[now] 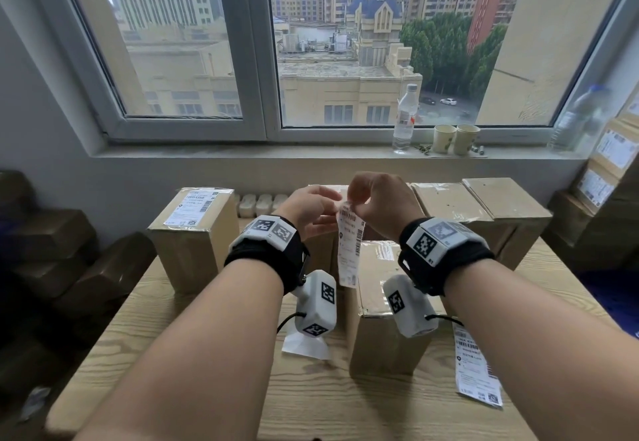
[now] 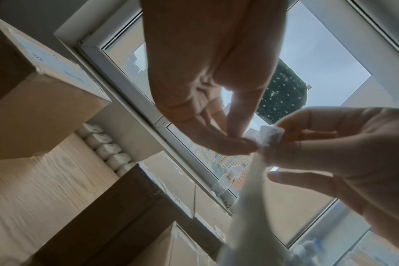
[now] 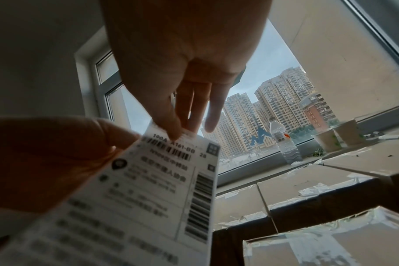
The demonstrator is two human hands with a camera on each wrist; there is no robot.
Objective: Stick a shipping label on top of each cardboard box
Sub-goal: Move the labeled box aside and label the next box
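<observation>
Head view first: I've got both hands raised over the middle of the pale wood-grain table (image 1: 207,354). My left hand (image 1: 307,210) and my right hand (image 1: 383,204) meet at the top edge of a long white printed shipping label (image 1: 349,250), and each is pinching that edge. The label hangs straight down from the fingers, long axis vertical, between the two wrists. Right below and just to the right of it sits the nearest brown cardboard box with a taped top (image 1: 380,268), no label on it yet. That's my read of the target: the label has to swing from hanging to flat, and the right hand is the nearer one to that box top. Far left, a brown cardboard box already wearing a white label (image 1: 193,233). A spare printed label (image 1: 479,371) lies flat by my right forearm.

Left wrist view: thumb and fingertips (image 2: 237,145) close on the curled top corner, meeting the other hand there; it looks like the backing is being worked loose, though I can't see the split clearly.

Right wrist view: fingertips (image 3: 176,131) nip the top edge, printed face towards this camera, bare taped boxes (image 3: 307,189) low to the right.
</observation>
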